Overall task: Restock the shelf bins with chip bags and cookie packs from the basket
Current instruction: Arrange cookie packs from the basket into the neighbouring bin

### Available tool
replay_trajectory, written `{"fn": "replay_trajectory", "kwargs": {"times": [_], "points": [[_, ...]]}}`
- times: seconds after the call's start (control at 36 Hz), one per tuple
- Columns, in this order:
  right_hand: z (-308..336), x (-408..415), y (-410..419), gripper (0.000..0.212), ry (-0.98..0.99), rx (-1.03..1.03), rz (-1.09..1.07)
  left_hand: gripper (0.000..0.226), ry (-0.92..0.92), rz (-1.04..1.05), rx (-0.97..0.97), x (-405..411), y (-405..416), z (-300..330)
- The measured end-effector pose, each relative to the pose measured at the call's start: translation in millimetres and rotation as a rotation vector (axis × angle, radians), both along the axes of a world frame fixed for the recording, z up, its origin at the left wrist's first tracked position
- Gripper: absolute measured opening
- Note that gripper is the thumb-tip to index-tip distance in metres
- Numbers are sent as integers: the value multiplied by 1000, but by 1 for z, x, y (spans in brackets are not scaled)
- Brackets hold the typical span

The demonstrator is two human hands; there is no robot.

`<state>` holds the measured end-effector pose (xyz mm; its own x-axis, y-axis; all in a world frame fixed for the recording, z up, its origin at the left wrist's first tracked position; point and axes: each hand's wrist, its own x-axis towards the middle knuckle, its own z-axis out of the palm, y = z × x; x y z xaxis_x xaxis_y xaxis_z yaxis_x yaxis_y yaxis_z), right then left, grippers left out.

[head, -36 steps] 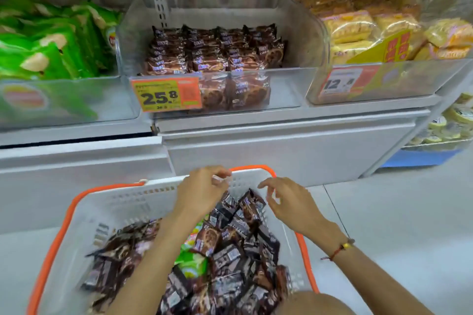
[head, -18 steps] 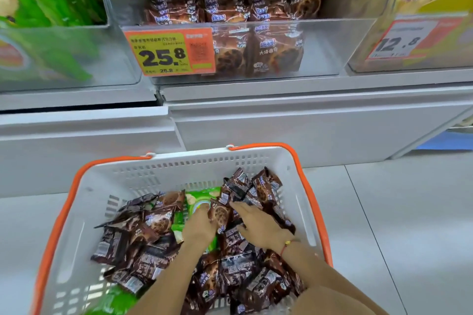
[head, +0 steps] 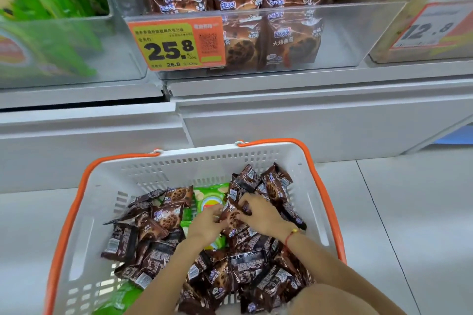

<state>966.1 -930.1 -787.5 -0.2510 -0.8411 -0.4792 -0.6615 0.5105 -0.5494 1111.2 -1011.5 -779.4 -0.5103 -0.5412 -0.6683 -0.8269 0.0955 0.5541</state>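
Left hand [head: 207, 222] and right hand [head: 258, 213] both pinching one brown foil cookie pack [head: 234, 217], atop the heap near the far right corner of the white orange-rimmed plastic basket [head: 179, 161].

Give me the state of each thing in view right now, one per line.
Basket: on the floor, part-filled with loose packs.
Cookie packs in basket: jumbled, unsorted.
Green chip bag: partly buried under cookie packs.
Left hand: in basket, grip on a cookie pack.
Right hand: fingers curled on the same pack.
Cookie bin: partly stocked, right side bare.
Chip bin: stocked with green bags.
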Motion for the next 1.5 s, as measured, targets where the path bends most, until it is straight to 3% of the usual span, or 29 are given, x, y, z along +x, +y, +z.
{"fn": "replay_trajectory", "kwargs": {"times": [0.08, 0.17, 0.25, 0.42, 0.64, 0.72, 0.83, 0.97, 1.03, 1.11, 1.25, 1.5], "points": [[16, -10, 0, 24, -123, -50, -91, 44, 148, -4, 23, -5, -6, 21], [44, -24, -3, 30, -148, -151, -148, 42, 297, 45, 60, -13, -13, 45], [83, -37, -6, 26, -191, -317, -203, 24, 446, 79, 77, -27, -19, 76], [173, -68, -4, 24, -143, -539, -261, 14, 641, 27, -83, -60, -32, 151], [284, -97, 1, 21, -70, -948, -336, 35, 841, -56, -291, -108, -29, 260], [315, -108, -2, 22, -8, -1082, -331, 17, 913, -79, -367, -126, -33, 297], [344, -134, -13, 17, 147, -1172, -337, 17, 928, -68, -428, -152, -50, 340], [346, -182, -27, 39, 870, -1057, -396, 21, 875, 71, -482, -186, -79, 369], [339, -197, -32, 49, 995, -900, -394, 22, 869, 113, -467, -201, -91, 372], [323, -210, -39, 50, 1019, -766, -387, 32, 854, 109, -460, -224, -103, 371], [309, -215, -43, 53, 1017, -807, -442, 46, 733, 19, -528, -261, -110, 358], [306, -216, -44, 51, 1004, -873, -448, 50, 330, -400, -924, -285, -129, 334]]}}
